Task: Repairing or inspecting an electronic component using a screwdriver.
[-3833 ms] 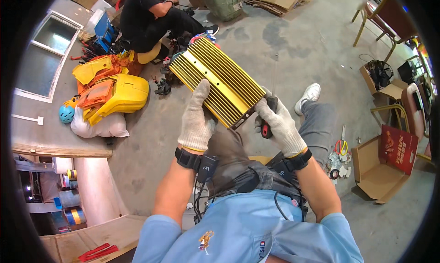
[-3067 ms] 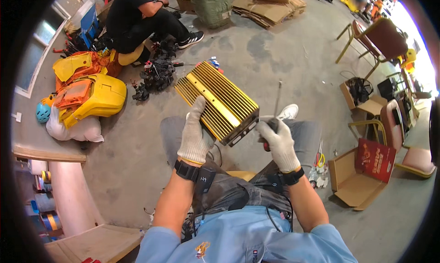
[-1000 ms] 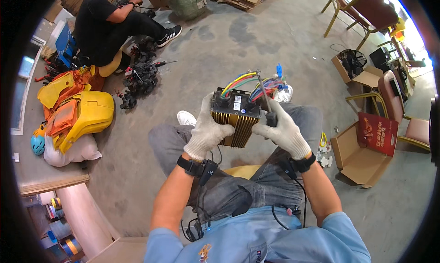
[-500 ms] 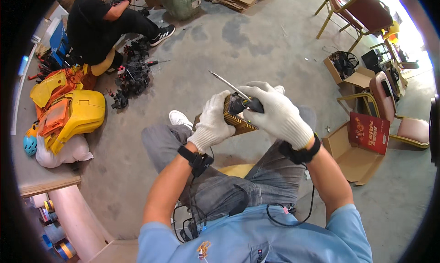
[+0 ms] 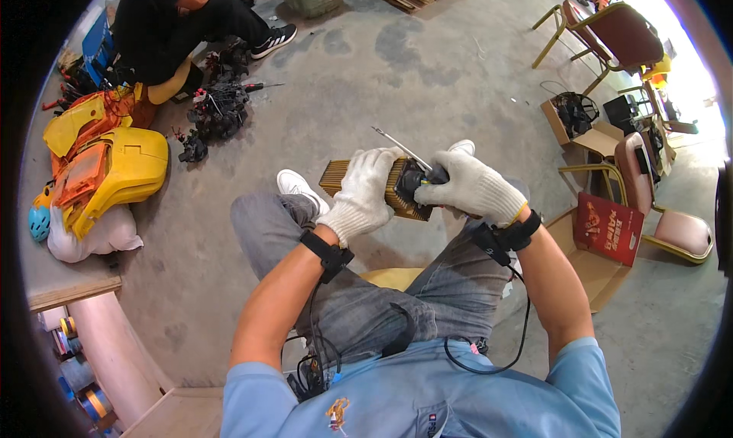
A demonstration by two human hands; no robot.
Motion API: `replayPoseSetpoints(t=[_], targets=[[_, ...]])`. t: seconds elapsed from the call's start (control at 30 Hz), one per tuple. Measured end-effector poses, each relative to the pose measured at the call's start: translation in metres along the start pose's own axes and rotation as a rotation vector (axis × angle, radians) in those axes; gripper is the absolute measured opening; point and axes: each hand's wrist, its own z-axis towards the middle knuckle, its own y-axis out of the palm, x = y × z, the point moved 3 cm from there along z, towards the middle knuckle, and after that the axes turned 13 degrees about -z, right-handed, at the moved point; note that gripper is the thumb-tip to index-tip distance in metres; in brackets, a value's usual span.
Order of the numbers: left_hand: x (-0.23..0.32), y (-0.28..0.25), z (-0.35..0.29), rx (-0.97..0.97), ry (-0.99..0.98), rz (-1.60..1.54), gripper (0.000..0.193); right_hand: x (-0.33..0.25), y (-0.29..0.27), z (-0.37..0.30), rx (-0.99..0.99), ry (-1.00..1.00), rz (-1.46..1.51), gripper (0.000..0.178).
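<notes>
My gloved left hand (image 5: 363,192) is wrapped over a gold-coloured finned metal block (image 5: 334,178), held above my lap. A black part (image 5: 408,181) sits at the right end of this block, and a bit of yellow-green shows beside it. My gloved right hand (image 5: 479,188) is closed around the dark handle of a screwdriver (image 5: 398,145). Its bare metal shaft points up and to the left, past the block's far side. The right fingers also reach the block's right end, and what the fingertips touch there is hidden.
Yellow and orange plastic shells (image 5: 134,171) lie at left on a white sack (image 5: 95,236). Beyond them a person in black (image 5: 156,33) sits by a heap of black parts (image 5: 219,106). Chairs (image 5: 617,33) and open cardboard boxes (image 5: 592,266) stand at right.
The finned block has been turned, so its left end now shows beyond my left hand. Both hands have shifted slightly right, and the screwdriver moved with them.
</notes>
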Motion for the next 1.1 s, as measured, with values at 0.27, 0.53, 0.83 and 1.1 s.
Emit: replayPoseSetpoints(t=[0.27, 0.53, 0.83, 1.1], targets=[[0.004, 0.000, 0.001, 0.003, 0.084, 0.085, 0.080, 0.025, 0.015, 0.003, -0.291, -0.006, 0.366, 0.045], [-0.013, -0.016, 0.013, 0.191, -0.042, 0.038, 0.084, -0.030, -0.005, 0.011, 0.138, 0.004, 0.164, 0.040], [-0.036, -0.006, -0.027, 0.372, -0.955, -1.650, 0.081, -0.028, -0.020, 0.027, 0.443, -0.364, -0.368, 0.028], [-0.023, 0.025, -0.005, 0.344, -0.613, -1.944, 0.063, -0.024, 0.019, 0.017, 0.337, -0.486, -0.644, 0.023]])
